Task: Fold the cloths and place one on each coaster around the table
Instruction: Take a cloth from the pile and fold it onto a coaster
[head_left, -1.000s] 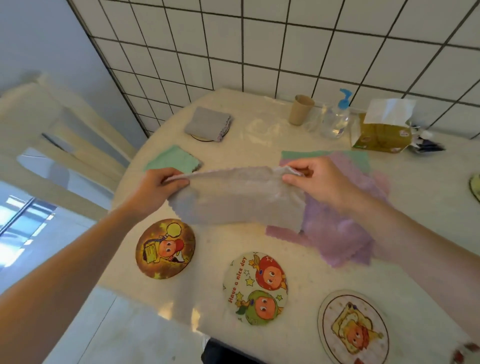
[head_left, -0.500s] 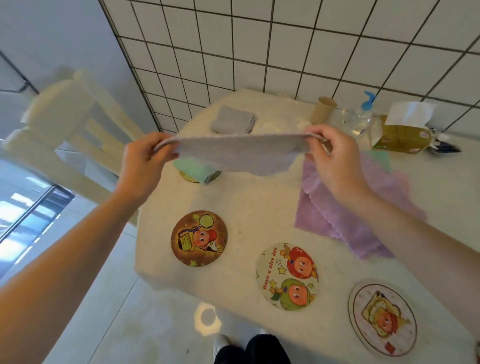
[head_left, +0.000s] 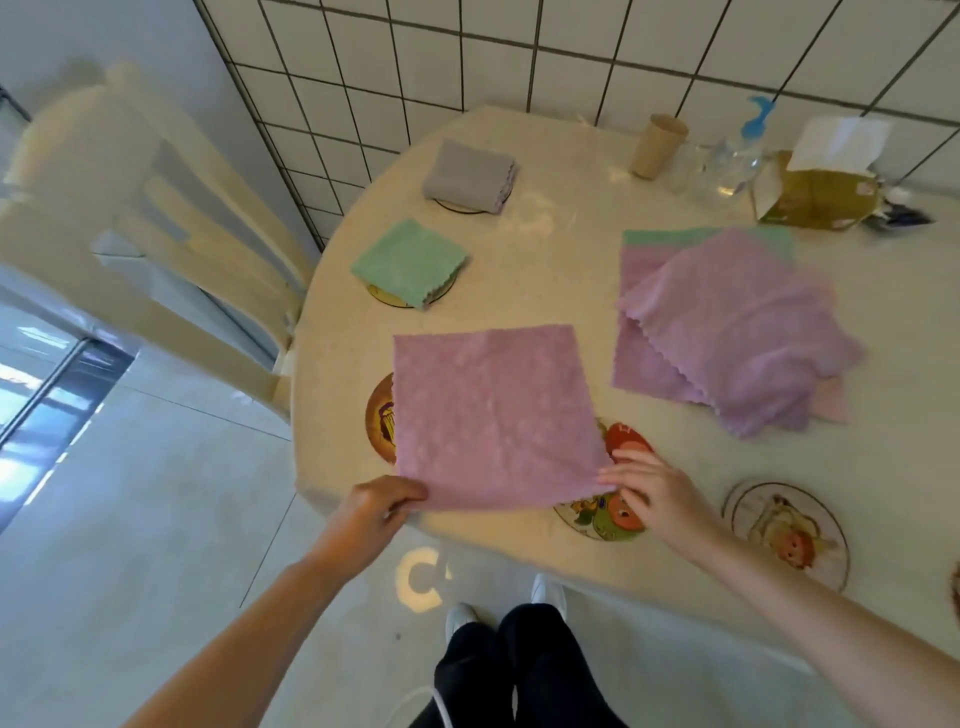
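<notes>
Half a second ago the pink cloth (head_left: 493, 415) hung in the air; now it lies spread flat at the table (head_left: 545, 270) edge, lower centre of the frame, covering parts of two coasters. Left hand (head_left: 371, 512) pinches the near left corner; right hand (head_left: 652, 493) pinches the near right corner, fingers (head_left: 621, 460) loosely spread. For a neat fold, I would bring both near corners squarely onto the far ones. No writing reads clearly.

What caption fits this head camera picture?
Both hands, left hand and right hand, spread a pink cloth flat on the table.
</notes>
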